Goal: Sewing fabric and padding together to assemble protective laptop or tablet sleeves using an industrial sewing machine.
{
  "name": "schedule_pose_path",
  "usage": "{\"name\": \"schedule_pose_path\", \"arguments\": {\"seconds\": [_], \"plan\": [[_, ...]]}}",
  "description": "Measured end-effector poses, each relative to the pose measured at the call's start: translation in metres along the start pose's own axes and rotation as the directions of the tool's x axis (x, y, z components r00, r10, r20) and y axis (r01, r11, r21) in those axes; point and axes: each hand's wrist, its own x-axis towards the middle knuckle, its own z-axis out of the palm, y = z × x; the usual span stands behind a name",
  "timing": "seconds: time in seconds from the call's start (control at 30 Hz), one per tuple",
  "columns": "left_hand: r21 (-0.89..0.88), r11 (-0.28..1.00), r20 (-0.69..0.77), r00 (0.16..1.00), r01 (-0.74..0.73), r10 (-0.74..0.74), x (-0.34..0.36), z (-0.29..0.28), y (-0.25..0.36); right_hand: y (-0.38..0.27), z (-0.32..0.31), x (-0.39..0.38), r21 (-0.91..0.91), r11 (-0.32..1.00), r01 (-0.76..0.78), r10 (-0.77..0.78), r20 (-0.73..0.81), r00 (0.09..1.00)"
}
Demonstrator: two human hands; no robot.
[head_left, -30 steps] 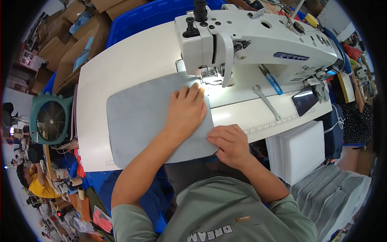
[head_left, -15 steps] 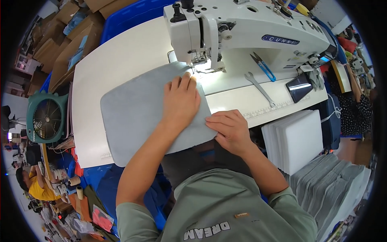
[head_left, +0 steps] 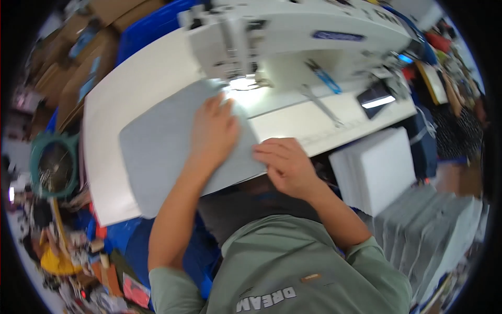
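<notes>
Panel, a grey, soft-looking sheet with rounded corners (head_left: pixel 162 136), seen from beside the operator: it lies flat on a white, smooth-topped table (head_left: pixel 102 162), its far right corner just beside the lit needle area (head_left: pixel 243 83) of a white, long-armed sewing machine (head_left: pixel 293 39), its near side reaching the table's front edge. The bare left hand (head_left: pixel 215 128) rests palm down on the panel, fingers extended and loosely spread, grasping nothing, their tips close to the machine's foot. The bare right hand (head_left: pixel 289 165) is at the panel's right edge, its fingers bent together and touching that margin; whether the thumb closes beneath it, I cannot tell from here. To the right on the table lie blue-handled metal snips (head_left: pixel 327 79), a silver open-ended wrench (head_left: pixel 321 106) and a dark, flat, glossy phone (head_left: pixel 375 98); below the table's edge stands a stack of white, foam-like sheets (head_left: pixel 387 167). The step in hand appears to be guiding the panel's right edge at the needle, though blur hides any stitching. The next move would seem to call for light, even pressure from the left hand while the right hand keeps the margin straight, with the leading fingertips well clear of the needle.
</notes>
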Motion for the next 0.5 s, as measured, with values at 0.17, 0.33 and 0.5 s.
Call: {"name": "schedule_pose_path", "arguments": {"seconds": [0.17,0.33,0.5], "plan": [[-0.173,0.967,0.153,0.975,0.187,-0.161,-0.079,-0.084,0.032,0.034,-0.077,-0.061,-0.167,0.951,-0.259,0.197,-0.317,0.928],[-0.017,0.975,0.279,0.938,0.22,-0.207,-0.127,-0.102,0.037,0.145,-0.209,-0.159,-0.596,0.209,-0.775,0.51,-0.61,0.606],[-0.072,0.988,0.367,0.924,0.14,-0.104,-0.117,-0.105,0.02,0.195,-0.216,-0.142,-0.51,-0.213,-0.834,0.862,-0.5,0.086]]}}
